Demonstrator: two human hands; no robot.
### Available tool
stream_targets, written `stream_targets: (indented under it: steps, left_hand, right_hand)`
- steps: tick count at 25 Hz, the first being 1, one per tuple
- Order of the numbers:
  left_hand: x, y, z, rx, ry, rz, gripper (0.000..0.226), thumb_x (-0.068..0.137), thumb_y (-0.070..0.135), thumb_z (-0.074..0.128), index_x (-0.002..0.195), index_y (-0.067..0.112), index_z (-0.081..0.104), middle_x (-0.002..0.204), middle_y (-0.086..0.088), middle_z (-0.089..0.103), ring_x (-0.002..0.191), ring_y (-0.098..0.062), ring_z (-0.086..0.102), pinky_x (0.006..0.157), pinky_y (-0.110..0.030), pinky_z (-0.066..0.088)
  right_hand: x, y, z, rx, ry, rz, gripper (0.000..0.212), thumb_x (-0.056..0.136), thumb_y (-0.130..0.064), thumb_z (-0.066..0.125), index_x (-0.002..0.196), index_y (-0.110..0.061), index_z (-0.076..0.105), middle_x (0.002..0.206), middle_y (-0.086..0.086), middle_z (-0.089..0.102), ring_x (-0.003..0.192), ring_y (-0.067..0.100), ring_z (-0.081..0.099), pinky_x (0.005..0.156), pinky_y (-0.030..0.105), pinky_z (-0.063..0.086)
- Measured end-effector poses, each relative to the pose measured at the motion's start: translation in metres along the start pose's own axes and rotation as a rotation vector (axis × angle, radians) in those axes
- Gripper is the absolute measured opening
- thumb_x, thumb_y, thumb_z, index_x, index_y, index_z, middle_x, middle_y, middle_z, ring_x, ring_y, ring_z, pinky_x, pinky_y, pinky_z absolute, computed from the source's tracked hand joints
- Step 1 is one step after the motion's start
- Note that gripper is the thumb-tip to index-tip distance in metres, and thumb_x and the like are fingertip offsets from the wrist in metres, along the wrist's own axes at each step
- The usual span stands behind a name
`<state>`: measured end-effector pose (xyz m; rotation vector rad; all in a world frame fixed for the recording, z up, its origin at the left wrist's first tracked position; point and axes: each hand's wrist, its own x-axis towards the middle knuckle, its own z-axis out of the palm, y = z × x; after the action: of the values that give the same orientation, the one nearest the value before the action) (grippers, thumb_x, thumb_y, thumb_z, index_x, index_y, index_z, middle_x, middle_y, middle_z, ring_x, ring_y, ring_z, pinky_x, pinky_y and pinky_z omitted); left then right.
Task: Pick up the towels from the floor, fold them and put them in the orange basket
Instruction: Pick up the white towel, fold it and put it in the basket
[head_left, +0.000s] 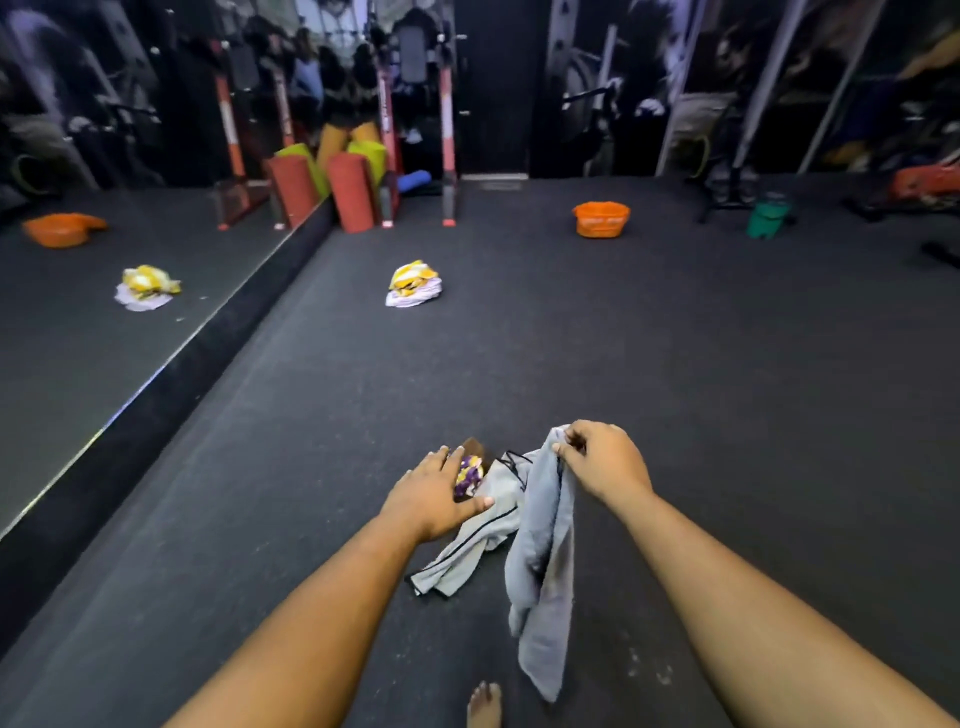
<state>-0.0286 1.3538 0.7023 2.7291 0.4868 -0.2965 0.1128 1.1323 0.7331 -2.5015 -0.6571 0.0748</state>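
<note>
My right hand (602, 462) pinches the top edge of a grey towel (545, 577), which hangs down off the floor. My left hand (439, 491) hovers open, fingers spread, over a small pile on the dark floor: a grey cloth with black trim (470, 551), a purple, yellow and white towel (469, 475) and something brown behind it. Farther off lies a second heap, a yellow and white towel on a pale one (414, 285). The orange basket (601, 219) stands at the back right on the floor.
A wall mirror on the left repeats the basket and the far heap. Red and green foam rollers (353, 189) lean against a rack at the back. A green bucket (768, 218) and gym machines stand at the far right. My bare foot (484, 704) shows at the bottom.
</note>
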Motion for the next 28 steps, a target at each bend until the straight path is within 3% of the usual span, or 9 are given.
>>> stream_targets:
  steps: [12, 17, 28]
  left_hand:
    - [0.316, 0.144, -0.068, 0.070, -0.059, 0.263, 0.105, 0.085, 0.085, 0.040, 0.163, 0.028, 0.000, 0.171, -0.001, 0.002, 0.157, -0.021, 0.006, 0.126, -0.045, 0.018]
    - [0.414, 0.207, -0.096, 0.106, -0.058, 0.338, 0.104, 0.086, 0.085, 0.039, 0.163, 0.028, -0.001, 0.171, 0.000, 0.002, 0.157, -0.020, 0.005, 0.126, -0.046, 0.019]
    - [0.656, 0.320, -0.128, 0.107, -0.012, 0.245, 0.105, 0.085, 0.085, 0.038, 0.163, 0.027, -0.003, 0.171, 0.000, -0.001, 0.158, -0.019, 0.002, 0.127, -0.044, 0.016]
  right_hand:
    - [0.222, 0.140, -0.110, -0.132, 0.189, 0.274, 0.028, 0.093, -0.045, 0.062, 0.076, -0.024, 0.056, 0.078, -0.009, 0.061, 0.087, 0.020, 0.057, 0.071, 0.035, 0.049]
    - [0.316, 0.198, -0.145, -0.127, 0.261, 0.298, 0.026, 0.092, -0.043, 0.064, 0.077, -0.023, 0.058, 0.077, -0.010, 0.062, 0.085, 0.019, 0.058, 0.070, 0.034, 0.050]
    - [0.571, 0.340, -0.197, -0.084, 0.178, 0.242, 0.025, 0.091, -0.042, 0.063, 0.072, -0.028, 0.054, 0.078, -0.009, 0.063, 0.083, 0.017, 0.059, 0.069, 0.034, 0.052]
